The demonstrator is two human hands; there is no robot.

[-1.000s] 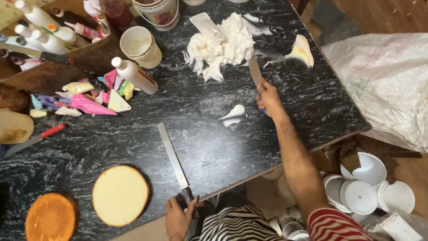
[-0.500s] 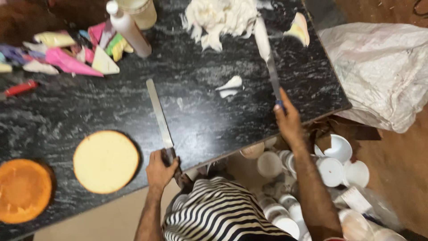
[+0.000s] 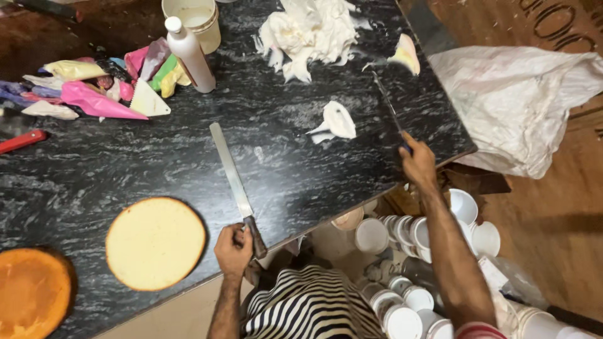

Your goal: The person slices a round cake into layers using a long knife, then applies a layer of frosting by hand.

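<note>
From the head view, compared with half a second ago, my right hand has drawn in from beyond the bench edge to sit at the edge itself, and the palette knife it holds has turned: the blade that lay flat and broad now shows only as a thin edge, its tip reaching toward the cream-smeared wedge near the far right corner. My left hand has hardly changed; it stays at the near edge of the black marbled bench, and the long knife lies at much the same slant as before.

My left hand is closed around the dark handle of the long knife, whose flat blade rests on the bench, pointing away from me and a little left. My right hand is closed on the handle of the palette knife, fingers wrapped round it.

The pale round sponge layer lies just left of my left hand, close to the near edge, and the orange sponge layer sits further left, partly cut off by the frame. A small dab of white cream lies between the two blades, and the big heap of cream is at the far side. A white squeeze bottle stands upright beside a cluster of coloured piping bags. Below the bench on my right are stacked white tubs.
</note>
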